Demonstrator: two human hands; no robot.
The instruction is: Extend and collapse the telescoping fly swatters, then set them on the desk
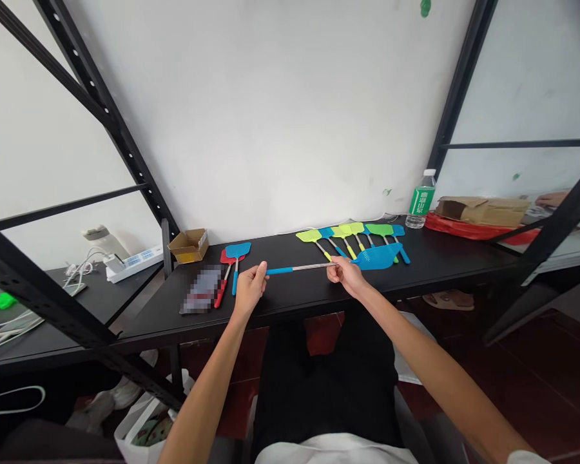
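Between my hands, a blue fly swatter (377, 257) is held level above the black shelf, its metal rod drawn out long. My left hand (251, 287) is closed round the end of its blue handle. My right hand (347, 276) pinches the rod close to the blue head, which points right. Behind it, several more swatters lie in a row, among them a yellow swatter (309, 236) and a green swatter (381, 229). Left of my left hand lie a red swatter (227, 258) and another blue swatter (238, 251), partly overlapping.
A pixelated flat object (203, 290) and a small open cardboard box (189, 246) sit at the left. To the right stand a water bottle (421, 200) and a torn carton (483, 211) on red plastic. Black metal posts (130, 145) rise on both sides. Another person's hand shows at far right.
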